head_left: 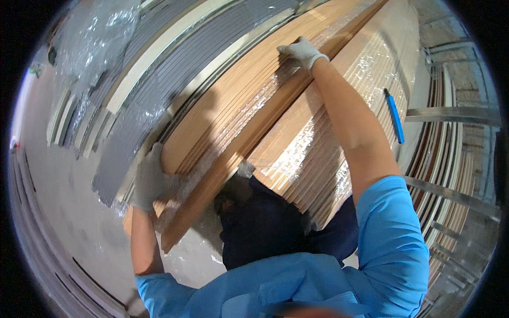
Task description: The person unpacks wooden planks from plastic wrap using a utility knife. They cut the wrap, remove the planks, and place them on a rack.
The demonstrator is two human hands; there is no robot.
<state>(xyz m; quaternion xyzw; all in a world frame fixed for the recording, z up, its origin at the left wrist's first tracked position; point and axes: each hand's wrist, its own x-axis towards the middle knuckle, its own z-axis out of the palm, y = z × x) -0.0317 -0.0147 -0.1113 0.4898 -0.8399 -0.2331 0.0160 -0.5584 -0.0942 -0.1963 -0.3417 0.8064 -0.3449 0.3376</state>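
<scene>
Long wood-coloured panels (225,100) with grooved faces lie diagonally before me, partly covered by clear plastic film. My left hand (152,179), in a grey work glove, is closed round the near end of these panels; some of its fingertips are hidden. Farther up, my right hand (303,52), in a matching glove, curls its fingers over the same panels. A narrow wood-coloured board (236,153) runs alongside, under my right wrist. To its right lies another film-wrapped stack of grooved wood-coloured panels (323,138), below my right forearm.
A blue utility knife (394,117) lies on the right-hand stack. Grey grooved panels (143,114) and crumpled plastic film (98,42) are at the left. Metal rack bars (453,115) with long strips behind them stand at the right. Grey floor (63,196) shows at the left.
</scene>
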